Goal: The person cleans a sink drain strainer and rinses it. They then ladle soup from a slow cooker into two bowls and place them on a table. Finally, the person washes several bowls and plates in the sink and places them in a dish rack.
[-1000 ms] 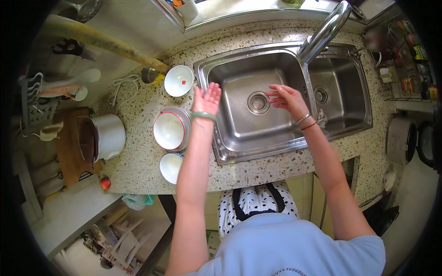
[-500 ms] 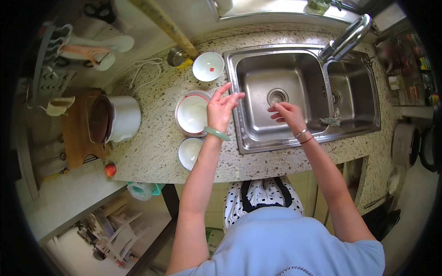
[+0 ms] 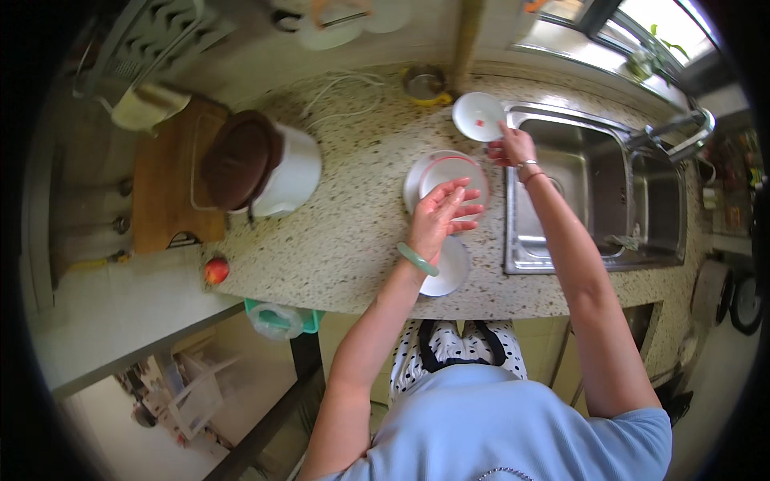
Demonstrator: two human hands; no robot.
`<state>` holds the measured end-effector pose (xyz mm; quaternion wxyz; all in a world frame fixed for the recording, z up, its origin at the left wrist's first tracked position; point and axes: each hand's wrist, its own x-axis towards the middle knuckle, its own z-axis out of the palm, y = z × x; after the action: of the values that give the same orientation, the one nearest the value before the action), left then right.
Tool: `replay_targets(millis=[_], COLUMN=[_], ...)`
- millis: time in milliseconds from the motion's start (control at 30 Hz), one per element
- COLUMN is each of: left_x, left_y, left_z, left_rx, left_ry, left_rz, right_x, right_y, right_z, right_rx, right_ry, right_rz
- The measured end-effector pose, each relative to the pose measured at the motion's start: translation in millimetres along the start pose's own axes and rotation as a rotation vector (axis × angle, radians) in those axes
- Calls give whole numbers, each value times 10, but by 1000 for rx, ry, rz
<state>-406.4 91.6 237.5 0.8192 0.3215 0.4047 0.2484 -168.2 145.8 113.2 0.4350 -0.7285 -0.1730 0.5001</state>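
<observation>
My right hand [image 3: 513, 150] is at the near right rim of a small white bowl [image 3: 476, 112] with a red mark inside. Its fingers close about that rim, partly hidden by the hand. My left hand [image 3: 443, 210], a green bangle at its wrist, hovers with fingers apart and nothing in them. Below it, partly covered, is a white bowl with a red rim [image 3: 449, 170], resting on a wider white dish [image 3: 411, 183]. Another white bowl [image 3: 451, 271] stands nearer the counter's front edge, partly behind my left wrist.
To the right lies a double steel sink [image 3: 513, 232] with a faucet [image 3: 682, 144]. A white pot [image 3: 297, 172] with a brown lid stands left, beside a wooden board [image 3: 160, 192]. A red apple [image 3: 216, 270] sits near the edge. A metal cup [image 3: 425, 82] and white cable [image 3: 345, 80] lie behind.
My right hand has gone from over the sink to the small white bowl and taken its rim. The view has turned left; my left hand stays open, now over the red-rimmed bowl.
</observation>
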Motion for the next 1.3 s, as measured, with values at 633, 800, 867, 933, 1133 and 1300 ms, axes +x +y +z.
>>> replay_targets(millis=[633,800,867,933,1133,1300], left_x=[-117,-475,-741,-987,-1772,-2177], left_y=[271,349,392,359,323,234], left_z=[-434,-599,-748,-954,-1561,-2172], left_rx=[-160,-303,-338,-409,-443,-474], left_ry=[44,-13,19,34,195,274], left_rz=[77,67,68,81,117,78], right_x=[-1030,-1785,-1941,-2064,-2161,-1947], right_y=[-851,-1138,-1177,-1191,-1534,-1839], right_z=[76,515,699,905,2076,3355], right_rx=[-334,-488,-526,-585,-638,-799], right_ry=[-41,-377,-484,-576,-371,-301], right_rz=[-352,-332,-327,-333,-1065,-1159])
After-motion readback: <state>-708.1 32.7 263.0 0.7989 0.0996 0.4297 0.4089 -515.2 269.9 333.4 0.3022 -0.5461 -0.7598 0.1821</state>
